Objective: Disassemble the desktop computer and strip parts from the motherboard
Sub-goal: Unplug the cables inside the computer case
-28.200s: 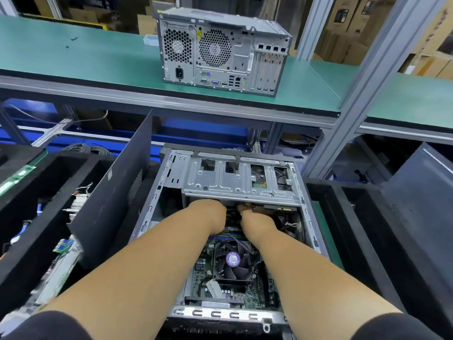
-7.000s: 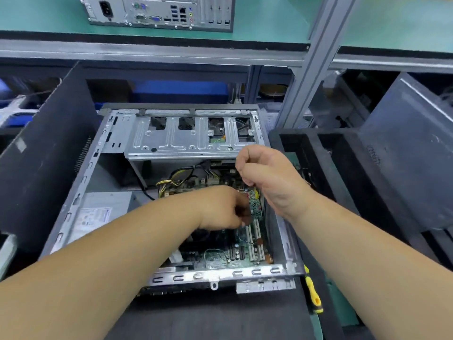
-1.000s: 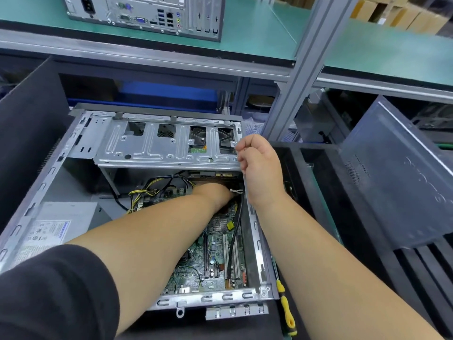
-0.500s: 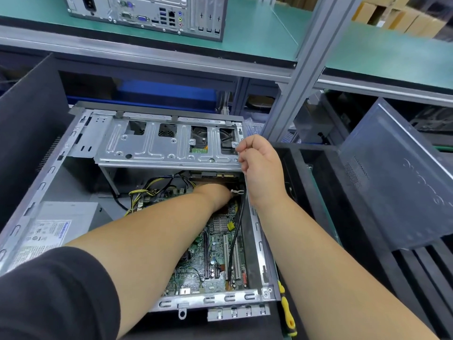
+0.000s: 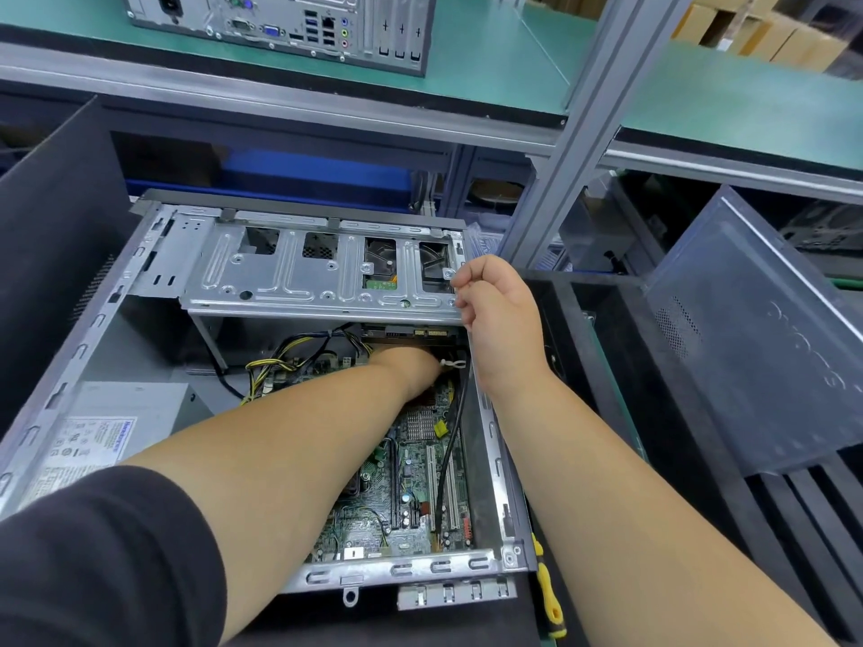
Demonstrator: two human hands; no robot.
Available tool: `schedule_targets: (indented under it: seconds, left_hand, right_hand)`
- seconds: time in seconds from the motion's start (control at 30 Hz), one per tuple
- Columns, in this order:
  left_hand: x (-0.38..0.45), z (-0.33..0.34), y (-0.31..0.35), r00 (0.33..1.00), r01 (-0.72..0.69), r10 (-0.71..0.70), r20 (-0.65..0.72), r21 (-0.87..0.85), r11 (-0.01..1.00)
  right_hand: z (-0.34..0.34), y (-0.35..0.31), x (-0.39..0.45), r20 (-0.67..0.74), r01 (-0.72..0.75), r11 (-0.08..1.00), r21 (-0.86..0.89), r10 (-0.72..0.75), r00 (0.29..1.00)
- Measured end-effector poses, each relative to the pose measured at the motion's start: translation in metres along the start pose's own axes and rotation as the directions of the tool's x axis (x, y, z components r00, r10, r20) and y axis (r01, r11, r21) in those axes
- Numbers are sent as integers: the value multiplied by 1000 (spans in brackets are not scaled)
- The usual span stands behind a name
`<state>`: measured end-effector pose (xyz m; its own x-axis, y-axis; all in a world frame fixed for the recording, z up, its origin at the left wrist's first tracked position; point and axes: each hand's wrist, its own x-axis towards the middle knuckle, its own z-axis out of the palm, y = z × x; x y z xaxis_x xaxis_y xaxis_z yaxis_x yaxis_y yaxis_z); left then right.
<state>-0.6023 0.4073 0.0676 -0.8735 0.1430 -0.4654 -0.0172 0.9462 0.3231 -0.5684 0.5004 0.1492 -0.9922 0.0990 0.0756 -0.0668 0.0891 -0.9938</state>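
An open desktop case (image 5: 70, 366) lies flat in front of me. Its green motherboard (image 5: 411, 497) shows at the bottom right, crossed by a black cable (image 5: 450, 441). A silver drive cage (image 5: 299, 277) spans the far end. My right hand (image 5: 499, 324) is closed on the cage's right corner. My left hand (image 5: 406, 366) reaches under the cage toward the drive connectors; its fingers are hidden, next to a white cable tie (image 5: 452, 364). Yellow and black power wires (image 5: 280, 361) run to the left of it.
A power supply (image 5: 107, 436) sits at the case's left. A yellow-handled screwdriver (image 5: 548, 595) lies right of the case. A removed side panel (image 5: 756, 347) leans at right. Another computer (image 5: 289, 25) stands on the green shelf above. A dark panel (image 5: 51, 235) stands at left.
Little has moved over the last second; my right hand stays on the cage corner and my left hand stays under the cage. The view has shifted slightly.
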Motion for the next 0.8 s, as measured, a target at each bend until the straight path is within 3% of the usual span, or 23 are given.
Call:
schedule_targets:
  seconds: [0.8]
  left_hand:
    - [-6,1,3,998,41,-41,-39,13,999]
  right_hand:
    - [0,-2,-2,-10,-21,999,-35,21,1000]
